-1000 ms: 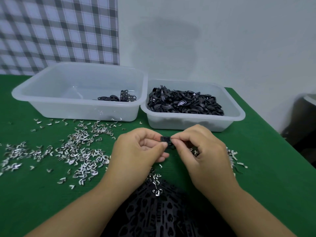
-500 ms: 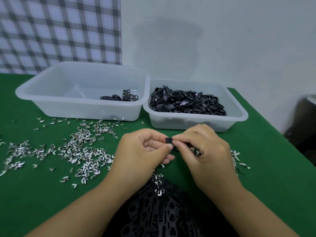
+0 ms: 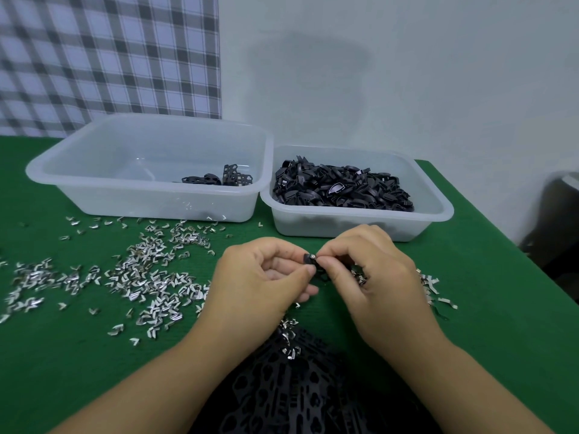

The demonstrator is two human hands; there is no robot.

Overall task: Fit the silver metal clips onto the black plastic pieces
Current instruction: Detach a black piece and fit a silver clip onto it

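I am in the middle of seating one clip. My left hand (image 3: 263, 277) pinches a small black plastic piece (image 3: 308, 260) between thumb and forefinger, in front of me over the desk (image 3: 501, 308). My right hand (image 3: 372, 277) meets it from the other side. Its fingers (image 3: 326, 262) are curled tight and pinch a silver metal clip (image 3: 312, 255) against the piece's top edge. Only a glint of the clip shows between my fingertips, so I cannot tell whether it has gone fully home. My forearms angle inward towards each other, and the spare fingers of each hand are tucked loosely under.

The next move, I judge, is a firm squeeze to push the clip down until it sits flush. The left hand should brace so the piece does not twist. The finished piece then likely belongs in the left tub (image 3: 40, 170), where only a few black pieces lie. The right tub (image 3: 438, 211) holds a heap of black pieces, probably those waiting their turn. Loose clips (image 3: 150, 277) lie scattered on the desk to my left, with a few more just beside my right hand.
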